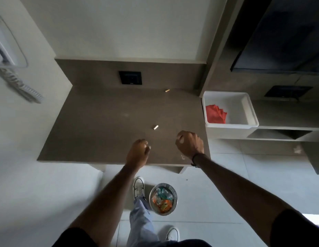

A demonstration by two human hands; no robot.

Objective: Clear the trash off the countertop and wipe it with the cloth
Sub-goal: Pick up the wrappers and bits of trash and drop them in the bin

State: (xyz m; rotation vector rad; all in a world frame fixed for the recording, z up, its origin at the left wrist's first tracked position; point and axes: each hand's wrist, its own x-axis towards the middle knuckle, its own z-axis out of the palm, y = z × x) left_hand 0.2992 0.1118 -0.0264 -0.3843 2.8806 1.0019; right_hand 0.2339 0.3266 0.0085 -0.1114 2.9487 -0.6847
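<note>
Brown countertop [105, 118] bears two butts [155, 127] [167, 90].

Two butts [156, 127] [167, 90], one red cloth [215, 114], one tub [251, 113], one bin [163, 186].

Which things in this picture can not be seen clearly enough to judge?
Head view only:
- Left hand: fingers curled; a small pale bit shows at them, too small to name.
- Right hand: fist closed, contents hidden.
- Two butts: too small to confirm.
- Cloth: partly hidden by the bin wall.
</note>
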